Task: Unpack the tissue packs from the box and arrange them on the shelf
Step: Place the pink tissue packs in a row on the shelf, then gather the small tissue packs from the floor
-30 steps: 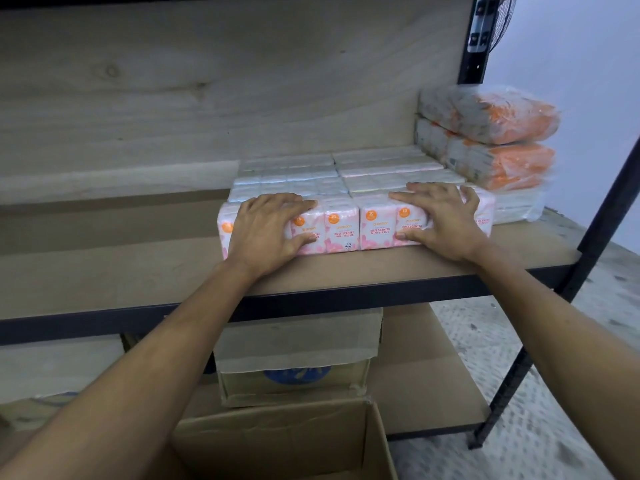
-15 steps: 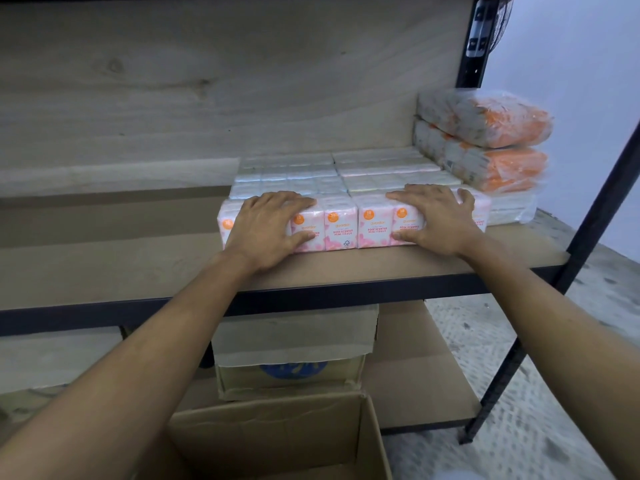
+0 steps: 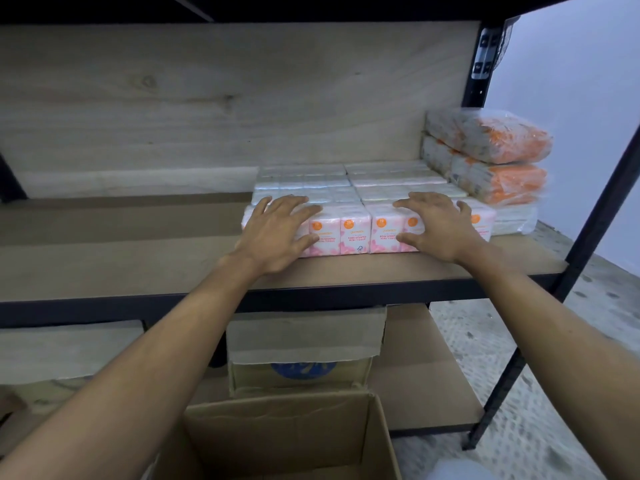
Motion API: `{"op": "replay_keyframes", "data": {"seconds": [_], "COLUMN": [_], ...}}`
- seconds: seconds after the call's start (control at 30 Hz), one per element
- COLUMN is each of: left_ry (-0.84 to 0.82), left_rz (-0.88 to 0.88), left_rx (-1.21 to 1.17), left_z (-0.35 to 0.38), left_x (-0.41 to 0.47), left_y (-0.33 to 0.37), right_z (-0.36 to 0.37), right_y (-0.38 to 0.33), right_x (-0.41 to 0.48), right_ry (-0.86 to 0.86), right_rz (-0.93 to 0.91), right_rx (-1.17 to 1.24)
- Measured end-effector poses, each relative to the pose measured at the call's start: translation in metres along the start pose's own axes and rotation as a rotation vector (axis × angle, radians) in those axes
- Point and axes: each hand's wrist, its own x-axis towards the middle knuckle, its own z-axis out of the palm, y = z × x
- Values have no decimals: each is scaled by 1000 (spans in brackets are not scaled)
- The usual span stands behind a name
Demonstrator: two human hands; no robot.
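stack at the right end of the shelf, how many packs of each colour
orange packs: 2
whitish pack under them: 1
total: 3

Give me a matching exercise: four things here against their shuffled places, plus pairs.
Things: 1 pink rose-scented tissue packs; 2 orange plastic-wrapped bundles; 3 open brown cardboard box; 4 cardboard carton with blue logo.
Places: A lower shelf board; B stacked at right end of upper shelf; C nearest the camera; D front row, under left hand and right hand.
Pairs: 1-D, 2-B, 3-C, 4-A.
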Motion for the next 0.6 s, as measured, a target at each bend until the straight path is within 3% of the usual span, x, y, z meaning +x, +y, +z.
{"op": "replay_keyframes", "data": {"seconds": [0.2,0.6], "left_ry": [12,-73], "left_rz": [-36,-224], "left_rx": [-21,-137], "left_z": [-21,-66], "left_x": [-43,-175], "left_y": [-16,-57], "right_z": [4,43], "right_y": [-57,-218], "right_x": [-19,-66], "right_ry": [75,-63], "right_rz": [-94,-322], "right_rx": [99,336]}}
